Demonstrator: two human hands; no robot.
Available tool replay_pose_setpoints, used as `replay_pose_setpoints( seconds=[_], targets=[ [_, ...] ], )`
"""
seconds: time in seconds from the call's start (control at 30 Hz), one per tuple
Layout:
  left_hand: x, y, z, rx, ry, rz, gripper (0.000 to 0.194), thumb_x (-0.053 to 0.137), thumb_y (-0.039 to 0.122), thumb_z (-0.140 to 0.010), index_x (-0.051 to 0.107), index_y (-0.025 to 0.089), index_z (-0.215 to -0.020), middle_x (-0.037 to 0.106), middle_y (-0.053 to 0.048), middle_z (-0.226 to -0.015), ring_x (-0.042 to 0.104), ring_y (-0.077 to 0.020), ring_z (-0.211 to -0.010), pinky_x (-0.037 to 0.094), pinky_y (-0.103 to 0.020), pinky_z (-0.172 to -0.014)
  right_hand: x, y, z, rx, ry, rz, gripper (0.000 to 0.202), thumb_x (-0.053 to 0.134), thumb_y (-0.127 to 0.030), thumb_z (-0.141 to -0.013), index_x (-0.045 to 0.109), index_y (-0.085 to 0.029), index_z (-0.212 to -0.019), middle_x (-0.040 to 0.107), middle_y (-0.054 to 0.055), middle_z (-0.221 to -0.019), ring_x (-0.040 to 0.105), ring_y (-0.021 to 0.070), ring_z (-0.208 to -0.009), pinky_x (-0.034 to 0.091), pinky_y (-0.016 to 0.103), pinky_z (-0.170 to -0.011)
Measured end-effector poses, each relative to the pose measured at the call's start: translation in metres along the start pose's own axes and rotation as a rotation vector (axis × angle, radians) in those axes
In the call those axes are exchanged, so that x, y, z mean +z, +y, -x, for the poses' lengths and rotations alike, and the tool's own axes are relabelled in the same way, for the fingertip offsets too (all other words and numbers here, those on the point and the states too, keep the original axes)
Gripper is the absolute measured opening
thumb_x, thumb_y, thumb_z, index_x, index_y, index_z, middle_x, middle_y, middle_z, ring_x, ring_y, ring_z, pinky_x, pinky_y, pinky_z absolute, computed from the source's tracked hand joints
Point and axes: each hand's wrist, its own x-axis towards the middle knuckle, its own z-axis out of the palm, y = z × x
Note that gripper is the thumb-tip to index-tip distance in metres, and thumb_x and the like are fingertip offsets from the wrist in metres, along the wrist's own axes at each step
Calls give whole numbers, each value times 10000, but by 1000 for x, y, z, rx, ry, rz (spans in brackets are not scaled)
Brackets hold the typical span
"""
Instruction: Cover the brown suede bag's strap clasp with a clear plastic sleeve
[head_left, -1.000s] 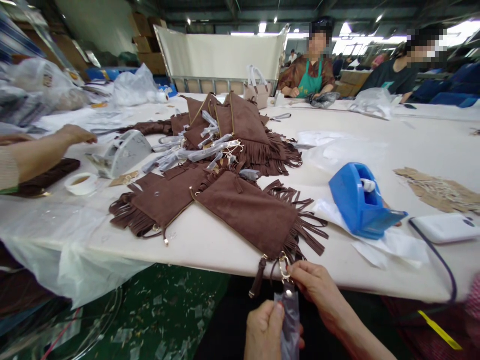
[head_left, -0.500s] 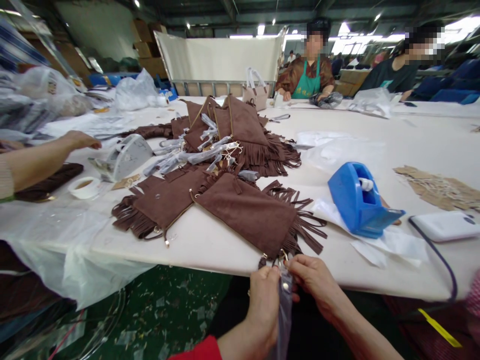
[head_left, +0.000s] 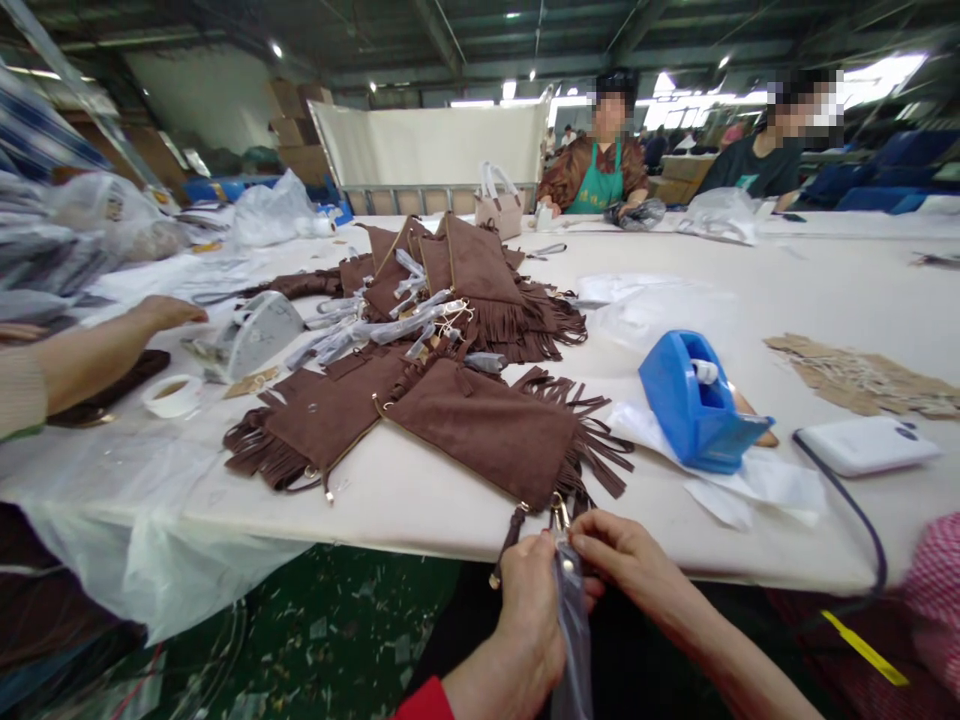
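Note:
A brown fringed bag [head_left: 480,425] lies flat at the table's front edge, its gold clasp hanging over my fingers. Just below that clasp, my left hand [head_left: 529,600] is closed on a strap in a clear plastic sleeve [head_left: 574,640], which trails down past the edge. Opposite it, my right hand [head_left: 619,550] pinches the top of the same sleeved strap near the metal hook. A dark zip pull [head_left: 508,548] dangles beside my left hand. Another brown fringed bag [head_left: 319,410] lies to the left, partly under the first.
A heap of fringed bags [head_left: 480,265] with plastic-wrapped straps fills the middle. To the right are a blue tape dispenser [head_left: 694,400], a white phone [head_left: 862,445] and tan tags [head_left: 855,375]. A co-worker's arm [head_left: 97,350] reaches in near a grey dispenser [head_left: 259,335] and tape roll [head_left: 172,395].
The view has tilted up and shifted slightly right. Both hands remain at the clasp, still gripping the sleeved strap. The zip pull now hangs visibly beside my left hand.

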Motion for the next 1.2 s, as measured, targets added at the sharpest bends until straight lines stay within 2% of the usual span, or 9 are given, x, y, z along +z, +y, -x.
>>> replay_pose_setpoints(
  seconds=[0.1, 0.2, 0.3, 0.4, 0.5, 0.6, 0.7, 0.83, 1.2],
  targets=[
    [-2, 2, 1, -3, -28, -2, 214, 342, 248, -820, 498, 108, -778, 546, -33, -507, 488, -101, -352, 295, -181, -360, -5, -7, -5, -140, -12, 279, 158, 472, -273, -765, 494, -189, -633, 476, -27, -593, 464, 120, -561, 389, 232, -513],
    [-4, 3, 1, 20, -45, 13, 225, 352, 280, -818, 495, 107, -795, 550, -32, -522, 490, -97, -362, 300, -184, -382, -6, -13, -9, -329, 22, 560, 190, 405, -211, -824, 508, -203, -665, 524, 23, -864, 513, 135, -711, 424, 262, -634],
    [-6, 2, 1, 30, -79, 11, 231, 373, 302, -814, 493, 105, -818, 560, -35, -545, 498, -94, -375, 290, -184, -396, -7, -15, -13, -435, 6, 674, 206, 370, -201, -858, 535, -217, -736, 507, 54, -1074, 519, 167, -897, 429, 305, -772],
    [-7, 2, 1, 40, -111, -9, 180, 398, 245, -793, 495, 95, -815, 573, -41, -582, 507, -88, -397, 303, -189, -423, -10, -14, -17, -461, -9, 705, 197, 383, -201, -855, 542, -218, -740, 526, 65, -1106, 480, 194, -1024, 402, 333, -857],
    [-6, 2, 2, 35, -129, -15, 140, 440, 212, -744, 499, 93, -788, 578, -41, -597, 513, -91, -412, 323, -202, -448, -15, -14, -17, -435, -50, 680, 231, 361, -213, -862, 514, -208, -689, 545, 59, -1081, 521, 179, -954, 422, 296, -803],
    [-5, 1, 1, 12, -159, 7, 176, 523, 209, -652, 508, 95, -786, 592, -47, -623, 523, -98, -447, 343, -211, -480, -20, -15, -16, -365, -88, 655, 194, 363, -217, -855, 517, -210, -738, 585, 31, -896, 553, 147, -741, 434, 255, -648],
    [-2, 1, -1, 22, -164, 24, 226, 573, 184, -545, 513, 109, -750, 576, -24, -583, 517, -103, -473, 362, -222, -512, -22, -15, -18, -301, -90, 661, 162, 373, -225, -851, 530, -209, -819, 573, 4, -753, 537, 144, -654, 409, 252, -587],
    [2, 5, -3, 8, -109, 14, 246, 600, 227, -482, 508, 140, -693, 546, 8, -536, 506, -112, -488, 382, -245, -522, -22, -14, -23, -292, -48, 686, 192, 347, -252, -865, 521, -208, -796, 568, 1, -700, 532, 149, -636, 395, 263, -586],
    [4, 11, -7, -48, -61, -54, 257, 590, 270, -446, 519, 166, -670, 525, 19, -513, 469, -113, -456, 369, -252, -479, -19, -12, -34, -465, -37, 722, 150, 349, -199, -844, 491, -206, -795, 552, 26, -735, 522, 162, -674, 406, 283, -610]
  ],
)
